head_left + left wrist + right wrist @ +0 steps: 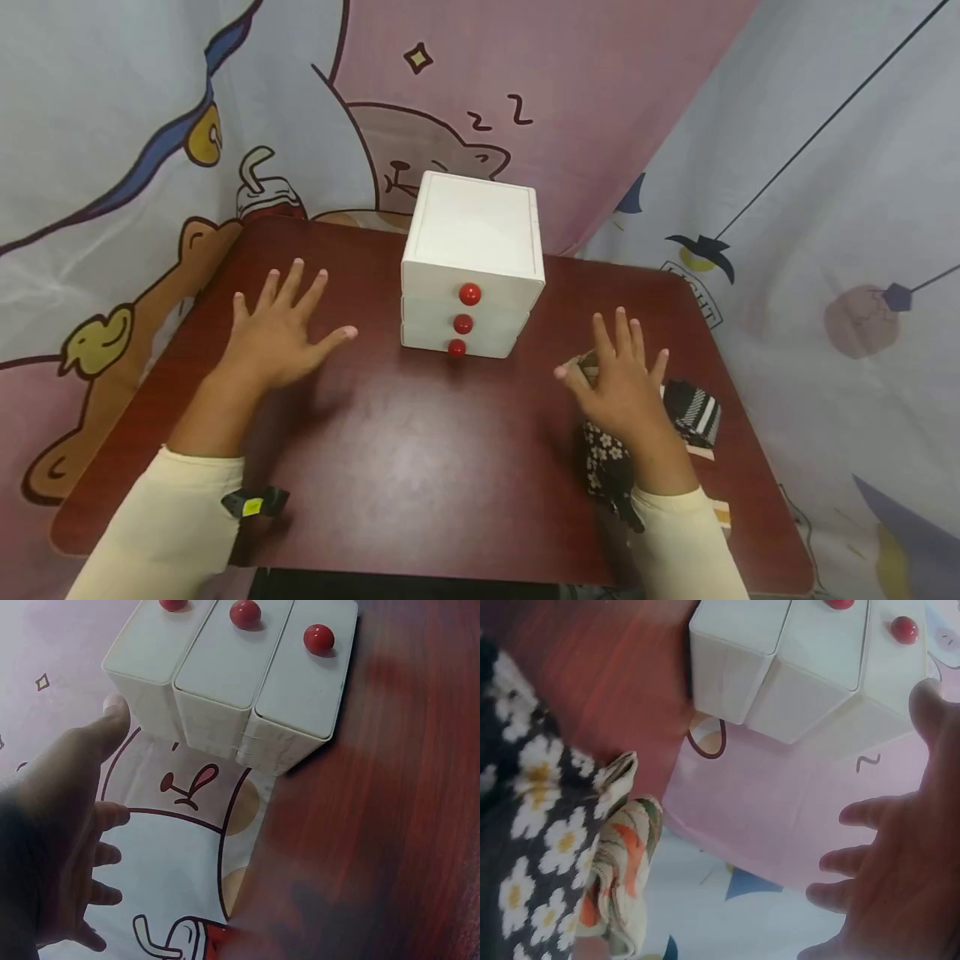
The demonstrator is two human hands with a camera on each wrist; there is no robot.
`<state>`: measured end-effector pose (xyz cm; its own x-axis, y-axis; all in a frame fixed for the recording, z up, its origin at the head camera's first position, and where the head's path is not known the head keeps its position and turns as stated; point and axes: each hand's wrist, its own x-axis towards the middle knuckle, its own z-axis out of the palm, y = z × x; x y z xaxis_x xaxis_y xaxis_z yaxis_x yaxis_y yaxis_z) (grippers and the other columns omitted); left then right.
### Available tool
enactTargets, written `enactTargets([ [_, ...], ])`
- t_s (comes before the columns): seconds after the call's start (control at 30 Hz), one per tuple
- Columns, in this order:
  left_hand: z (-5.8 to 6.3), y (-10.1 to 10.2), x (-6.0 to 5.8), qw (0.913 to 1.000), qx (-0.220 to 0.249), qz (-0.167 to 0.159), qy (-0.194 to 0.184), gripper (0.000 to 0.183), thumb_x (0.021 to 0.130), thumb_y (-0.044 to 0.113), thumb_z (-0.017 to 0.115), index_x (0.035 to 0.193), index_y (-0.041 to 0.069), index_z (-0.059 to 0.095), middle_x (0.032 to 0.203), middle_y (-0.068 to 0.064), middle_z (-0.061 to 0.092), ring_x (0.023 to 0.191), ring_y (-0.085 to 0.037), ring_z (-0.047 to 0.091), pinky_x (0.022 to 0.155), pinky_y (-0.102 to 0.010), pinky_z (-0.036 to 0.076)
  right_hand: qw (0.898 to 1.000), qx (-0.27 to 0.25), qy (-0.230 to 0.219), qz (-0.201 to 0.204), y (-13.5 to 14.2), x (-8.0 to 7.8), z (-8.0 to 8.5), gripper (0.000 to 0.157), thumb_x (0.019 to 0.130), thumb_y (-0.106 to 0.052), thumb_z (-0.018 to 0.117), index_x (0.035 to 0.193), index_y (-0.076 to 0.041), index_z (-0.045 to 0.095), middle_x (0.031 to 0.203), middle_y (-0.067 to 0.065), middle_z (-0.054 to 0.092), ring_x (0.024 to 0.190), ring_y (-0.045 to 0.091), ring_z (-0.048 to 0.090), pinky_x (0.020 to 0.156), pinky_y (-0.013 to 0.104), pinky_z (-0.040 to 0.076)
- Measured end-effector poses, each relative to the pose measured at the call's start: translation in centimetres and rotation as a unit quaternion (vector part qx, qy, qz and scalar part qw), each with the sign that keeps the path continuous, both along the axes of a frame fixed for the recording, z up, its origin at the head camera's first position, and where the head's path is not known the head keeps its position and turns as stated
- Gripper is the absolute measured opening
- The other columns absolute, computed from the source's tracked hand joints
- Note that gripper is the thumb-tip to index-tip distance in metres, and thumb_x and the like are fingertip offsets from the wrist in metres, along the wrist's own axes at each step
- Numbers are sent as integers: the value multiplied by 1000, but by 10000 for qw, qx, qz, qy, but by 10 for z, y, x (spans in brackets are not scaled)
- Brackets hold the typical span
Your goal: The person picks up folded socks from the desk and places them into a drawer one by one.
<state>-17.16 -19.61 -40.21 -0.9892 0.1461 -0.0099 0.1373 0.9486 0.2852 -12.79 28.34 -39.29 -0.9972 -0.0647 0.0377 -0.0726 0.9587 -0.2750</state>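
Observation:
A white box with three stacked drawers, each with a round red knob, stands at the back middle of the table. To its left my left hand hovers over the tabletop, fingers spread, holding nothing. On the other side my right hand is also spread, above folded cloth items. Beneath it lies a black cloth with white flowers, partly hidden by the hand and forearm in the head view. Beside that sits a folded cream, orange and green cloth. All the drawers appear closed.
A black-and-white patterned folded cloth lies right of my right hand. The dark red table has rounded corners. Printed curtains hang behind and around it. A black strap with a yellow tag is at my left sleeve.

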Motion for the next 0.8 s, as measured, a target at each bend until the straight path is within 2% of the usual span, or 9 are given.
enactTargets([
  [0.13, -6, 7, -4, 9997, 211, -78, 18, 104, 101, 86, 40, 178, 23, 12, 186, -16, 3, 167, -56, 10, 125, -87, 8, 9999, -90, 90, 82, -5, -2, 2, 105, 102, -77, 53, 177, -16, 13, 186, 17, -5, 171, 48, -4, 128, 84, -5],
  [0.23, -12, 13, -10, 9987, 464, -210, 23, 101, 103, 83, 41, 178, 21, 13, 185, -16, 8, 167, -55, 15, 126, -85, 14, 9994, -217, 227, 167, -13, -4, 3, 104, 102, -71, 59, 176, -12, 17, 185, 19, -1, 171, 48, 0, 132, 79, 3],
  [0.37, -23, 22, -21, 9940, 984, -467, 56, 97, 106, 76, 46, 177, 17, 16, 184, -19, 15, 167, -52, 21, 130, -78, 21, 9988, -264, 365, 198, -25, -5, 6, 101, 103, -68, 62, 176, -11, 21, 185, 20, 4, 170, 51, 9, 127, 82, 19],
  [0.43, -28, 27, -26, 9900, 1290, -571, 12, 96, 107, 71, 49, 177, 14, 17, 184, -20, 17, 167, -50, 21, 131, -74, 23, 9986, -274, 397, 207, -31, -5, 9, 101, 103, -68, 63, 175, -11, 22, 185, 21, 7, 169, 51, 13, 127, 82, 23],
  [0.53, -36, 35, -33, 9835, 1684, -650, -143, 93, 109, 65, 52, 177, 12, 16, 184, -21, 16, 168, -49, 20, 133, -71, 21, 9979, -285, 530, 254, -40, -5, 12, 98, 102, -65, 65, 173, -7, 29, 182, 26, 18, 166, 53, 21, 126, 80, 26],
  [0.6, -40, 41, -38, 9791, 1896, -697, -237, 91, 110, 62, 52, 176, 11, 16, 183, -21, 16, 169, -47, 19, 134, -69, 20, 9967, -291, 682, 317, -45, -5, 13, 95, 102, -61, 68, 169, -2, 36, 176, 30, 28, 164, 52, 28, 129, 74, 30],
  [0.73, -47, 54, -46, 9700, 2274, -776, -363, 88, 112, 58, 52, 176, 11, 16, 184, -20, 18, 170, -42, 18, 136, -65, 19, 9942, -329, 942, 396, -58, -6, 16, 84, 102, -52, 74, 158, 5, 49, 159, 31, 48, 149, 51, 44, 119, 70, 44],
  [0.8, -49, 60, -48, 9641, 2513, -758, -408, 87, 112, 57, 53, 177, 12, 16, 183, -19, 19, 170, -41, 20, 137, -63, 19, 9933, -368, 1021, 393, -67, -8, 18, 78, 101, -51, 75, 152, 5, 55, 150, 30, 54, 141, 49, 50, 114, 68, 48],
])
